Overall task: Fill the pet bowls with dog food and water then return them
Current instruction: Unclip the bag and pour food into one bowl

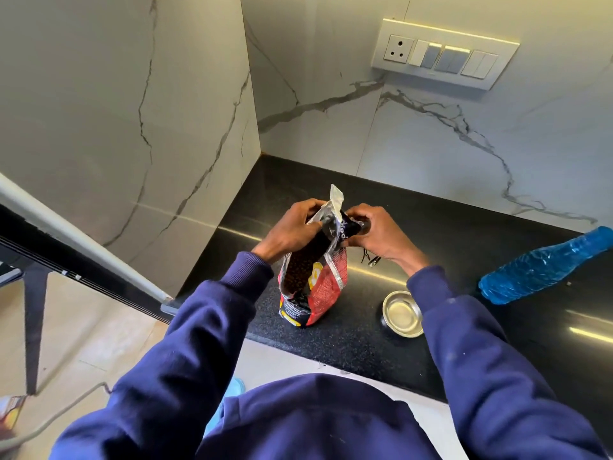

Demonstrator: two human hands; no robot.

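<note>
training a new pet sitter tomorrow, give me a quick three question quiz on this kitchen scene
1. True or false: the round steel bowl on the black speckled countertop already holds kibble.
2. The blue plastic water bottle is: A) standing upright, B) lying on its side, C) held in a hand.
3. What do the left hand and right hand both grip?

Key
1. False, no kibble shows in it.
2. B
3. The top of the red and black dog food bag, which stands upright to the left of the bowl.
</note>
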